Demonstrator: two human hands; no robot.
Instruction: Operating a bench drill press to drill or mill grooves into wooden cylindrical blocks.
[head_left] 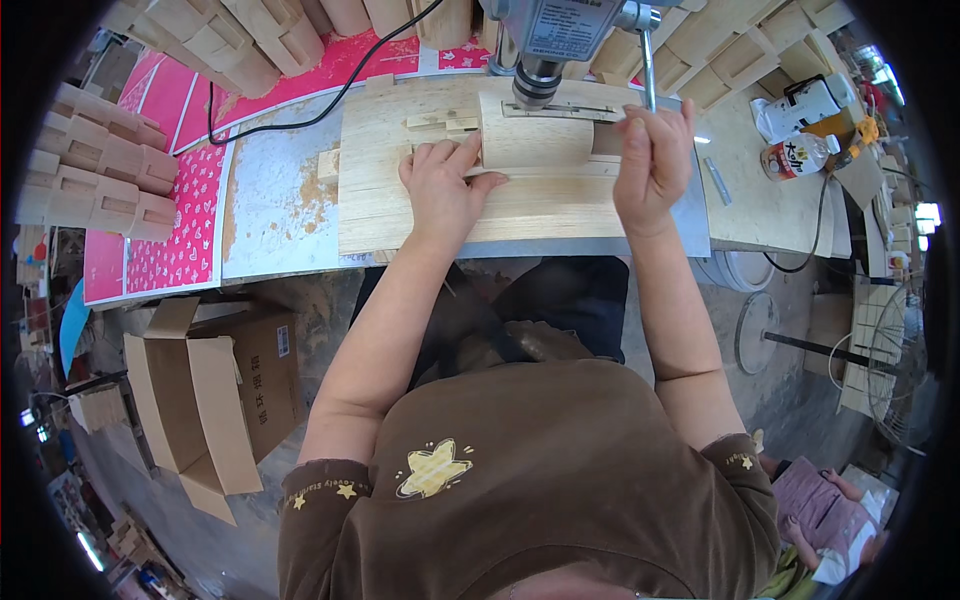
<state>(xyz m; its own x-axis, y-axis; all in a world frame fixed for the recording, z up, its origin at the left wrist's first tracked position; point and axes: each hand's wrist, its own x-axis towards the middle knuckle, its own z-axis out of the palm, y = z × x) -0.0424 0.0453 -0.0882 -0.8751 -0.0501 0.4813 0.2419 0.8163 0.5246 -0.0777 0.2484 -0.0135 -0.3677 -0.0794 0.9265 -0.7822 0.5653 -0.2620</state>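
A pale curved wooden block [537,143] lies on a flat wooden board [400,215], below the chuck [537,84] of a drill press [560,25]. My left hand [440,185] rests on the board and grips the block's left end, thumb and index finger against it. Small wooden strips [440,122] sit just beyond those fingers. Raised at the right, my right hand [655,165] is closed around the lower end of the press's metal lever [648,70]. Whether a drill bit touches the block cannot be made out.
Stacked wooden pieces [110,200] line the table's left and far sides. A black cable [300,127] crosses the left. To the right are a bottle [797,157] and a marker-like stick [717,181]. A cardboard box [215,390] stands on the floor; another person [825,520] is lower right.
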